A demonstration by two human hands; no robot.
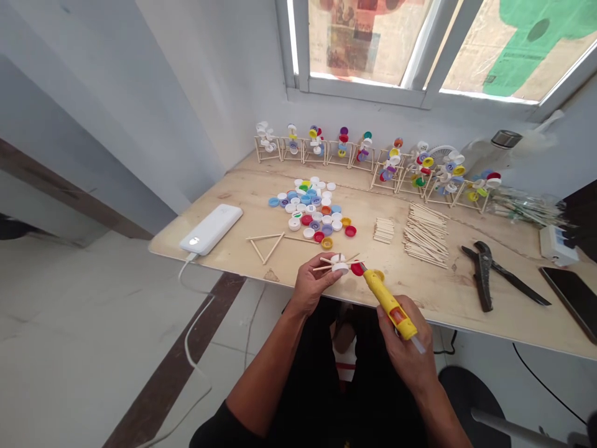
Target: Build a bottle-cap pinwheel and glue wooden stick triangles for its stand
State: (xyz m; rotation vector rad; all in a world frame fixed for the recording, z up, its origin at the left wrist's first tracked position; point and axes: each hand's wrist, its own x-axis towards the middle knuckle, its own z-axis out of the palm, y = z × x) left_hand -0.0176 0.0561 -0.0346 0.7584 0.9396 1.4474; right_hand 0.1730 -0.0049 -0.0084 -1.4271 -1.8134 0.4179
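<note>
My left hand (311,283) pinches a small wheel of sticks and white bottle caps (340,268), its thin sticks pointing outward. In my right hand (410,348) is a yellow hot glue gun (390,303), with a clear glue stick jutting from its back end. The gun's nozzle is close to one stick of the wheel; whether they touch I cannot tell. A red bottle cap (357,268) shows beside the nozzle, and a yellow cap lies partly hidden behind the gun. Just beyond my hands is a pile of coloured bottle caps (308,199).
Stick triangle (265,247) and white power bank (212,229) lie left. Short sticks (384,230), long sticks (425,236), black-handled cutters (483,274) and a phone (571,298) lie right. Several finished cap wheels on stick stands (342,149) line the wall; a bottle (494,152) stands behind.
</note>
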